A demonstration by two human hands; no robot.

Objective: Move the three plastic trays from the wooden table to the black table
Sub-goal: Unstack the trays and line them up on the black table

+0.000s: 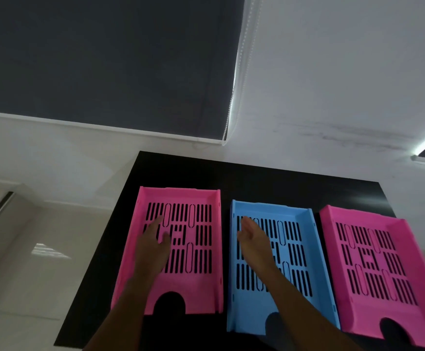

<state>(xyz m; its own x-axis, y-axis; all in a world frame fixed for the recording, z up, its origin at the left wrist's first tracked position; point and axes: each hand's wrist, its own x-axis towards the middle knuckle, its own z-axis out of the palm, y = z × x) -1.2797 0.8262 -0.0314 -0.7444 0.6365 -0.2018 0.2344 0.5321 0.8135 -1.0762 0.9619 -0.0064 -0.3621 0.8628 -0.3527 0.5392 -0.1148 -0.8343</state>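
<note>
White walls [332, 72] and a dark roller blind [105, 59] with a bead cord [234, 84] form the background; pale glossy floor tiles [29, 249] lie on the left-hand side. A black table [257, 181] fills the lower part of the view and carries all three plastic trays in one row, each with its notched short end toward the person.

Left hand [153, 247]: palm down, fingers loosely spread, thumb extended to its inner side. It holds nothing. It is positioned over the slotted floor of the left pink tray [201, 287], nearer that tray's outer wall. Whether the palm touches the plastic or floats just above it cannot be determined, as the hand is blurred.

Right hand [253, 239]: open, fingers held close together and pointing away from the person, thumb side inward. It holds nothing. It is positioned over the blue tray [302, 249], which is the middle unit, and covers the part of the slotted floor nearest the left hand. Contact with the tray cannot be confirmed.

The right pink tray [373, 269] sits beyond the outer side of the right hand, just beside the blue tray and rotated slightly relative to it. Neither hand is over it. A narrow strip of black surface separates the left pink tray from the blue tray, between the two hands. Both forearms enter from the lower edge of the view.
</note>
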